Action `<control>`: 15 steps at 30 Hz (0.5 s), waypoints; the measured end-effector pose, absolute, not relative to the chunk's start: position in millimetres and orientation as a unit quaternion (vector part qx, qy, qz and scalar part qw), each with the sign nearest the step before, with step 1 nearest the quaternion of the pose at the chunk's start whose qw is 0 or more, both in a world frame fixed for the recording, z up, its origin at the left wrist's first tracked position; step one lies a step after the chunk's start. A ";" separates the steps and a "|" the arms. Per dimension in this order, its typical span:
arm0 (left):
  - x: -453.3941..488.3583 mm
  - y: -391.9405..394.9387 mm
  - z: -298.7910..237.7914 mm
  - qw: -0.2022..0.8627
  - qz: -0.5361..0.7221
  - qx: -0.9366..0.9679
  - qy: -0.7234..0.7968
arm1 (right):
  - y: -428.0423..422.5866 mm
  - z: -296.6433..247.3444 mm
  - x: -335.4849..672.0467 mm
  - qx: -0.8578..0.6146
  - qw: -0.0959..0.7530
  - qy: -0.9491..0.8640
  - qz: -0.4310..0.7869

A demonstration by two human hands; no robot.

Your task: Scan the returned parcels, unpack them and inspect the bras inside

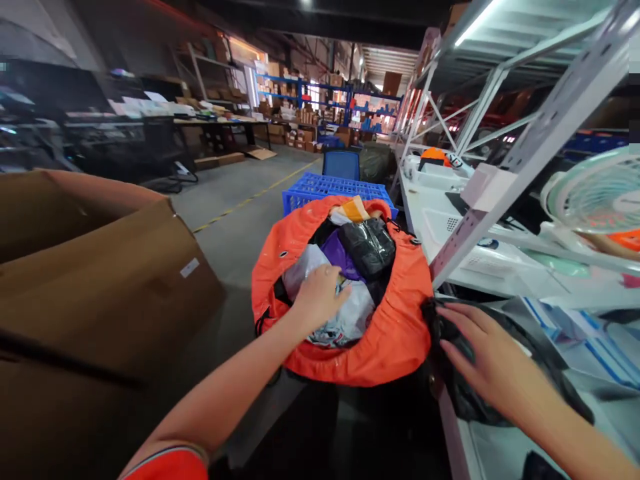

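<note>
An orange sack [395,333] stands open in front of me, filled with several plastic-wrapped parcels. My left hand [320,297] reaches into it, its fingers curled over a white-grey parcel [350,317]. A black parcel [367,247] and a purple one [336,255] lie just beyond that hand. My right hand [487,363] lies with fingers stretched out on a black plastic parcel [463,393] at the edge of the white workbench [500,447], right of the sack.
A large open cardboard box [100,293] stands at the left. A blue plastic crate [335,190] sits behind the sack. White metal shelving [530,127] with a fan [597,193] rises on the right. Tables and stacked cartons fill the far warehouse floor.
</note>
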State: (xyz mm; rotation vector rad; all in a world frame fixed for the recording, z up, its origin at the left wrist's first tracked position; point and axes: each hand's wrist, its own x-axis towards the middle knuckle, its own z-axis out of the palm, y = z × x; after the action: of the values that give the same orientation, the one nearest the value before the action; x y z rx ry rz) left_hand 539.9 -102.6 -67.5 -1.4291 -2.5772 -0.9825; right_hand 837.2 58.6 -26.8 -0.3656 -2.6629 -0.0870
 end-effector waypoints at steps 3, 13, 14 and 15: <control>495.9 -71.1 -80.9 -0.020 -0.278 -0.275 -0.920 | 70.0 -20.6 725.6 -0.132 0.180 -0.975 -0.002; 446.4 -122.0 -79.8 -0.220 -0.431 -0.207 -0.850 | 86.6 -59.4 536.6 -0.396 0.063 -0.914 -0.069; 439.1 -138.5 -79.4 -0.247 -0.456 -0.225 -0.825 | 96.7 -57.3 538.1 -0.403 0.064 -0.912 -0.043; 431.4 -155.5 -79.3 -0.275 -0.473 -0.236 -0.803 | 107.3 -53.7 541.4 -0.403 0.069 -0.913 -0.009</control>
State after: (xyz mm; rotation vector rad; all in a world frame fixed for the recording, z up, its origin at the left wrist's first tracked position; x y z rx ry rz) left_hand 431.4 -155.5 -79.3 -0.9071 -3.0883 -1.8211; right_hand 541.4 107.3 -53.7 -1.2138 -2.7479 -0.0279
